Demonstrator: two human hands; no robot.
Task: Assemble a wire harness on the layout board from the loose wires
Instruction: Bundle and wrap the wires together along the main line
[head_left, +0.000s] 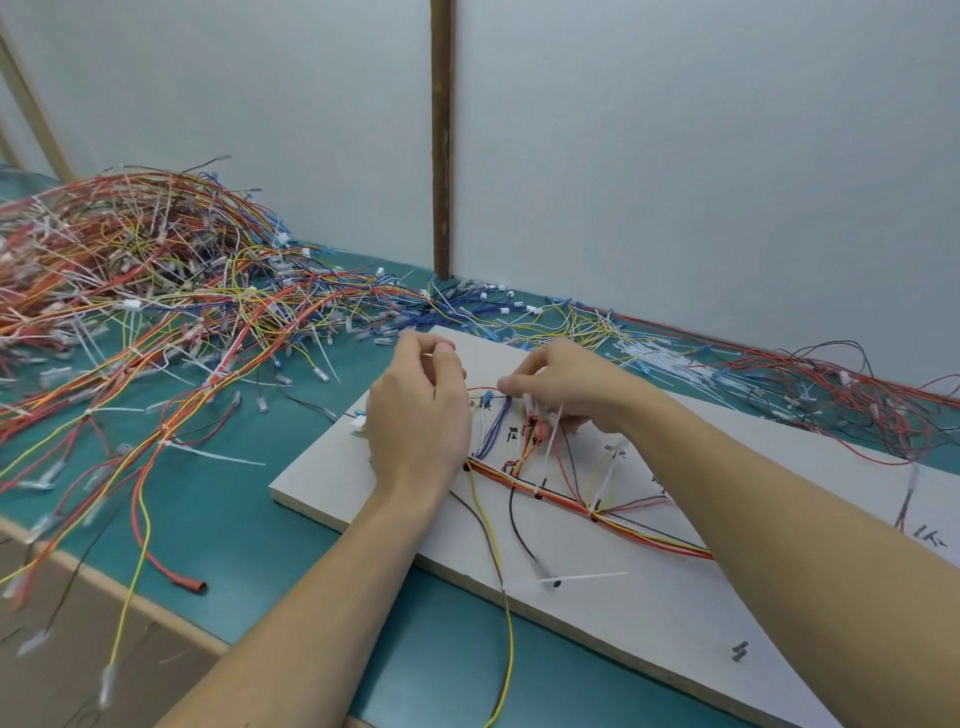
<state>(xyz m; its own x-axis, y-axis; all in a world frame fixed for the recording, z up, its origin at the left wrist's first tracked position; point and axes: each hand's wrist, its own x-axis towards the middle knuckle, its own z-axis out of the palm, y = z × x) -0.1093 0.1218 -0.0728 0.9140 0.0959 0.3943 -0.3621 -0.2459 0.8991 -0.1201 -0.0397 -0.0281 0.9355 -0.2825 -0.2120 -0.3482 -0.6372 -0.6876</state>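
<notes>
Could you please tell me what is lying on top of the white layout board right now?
On the layout board lie a red, orange and yellow wire bundle, blue wires and a loose white cable tie. Both hands cover whatever sits beneath them.

1. The left hand (418, 415) hides the layout board (644, 613) surface beneath it.
2. The loose wire pile (130, 270), left of the board, is cut off by the left frame edge.
3. Handwritten marks (513, 434) on the board are too small to read.
4. What the right hand (563, 387) pinches is blurred.
</notes>
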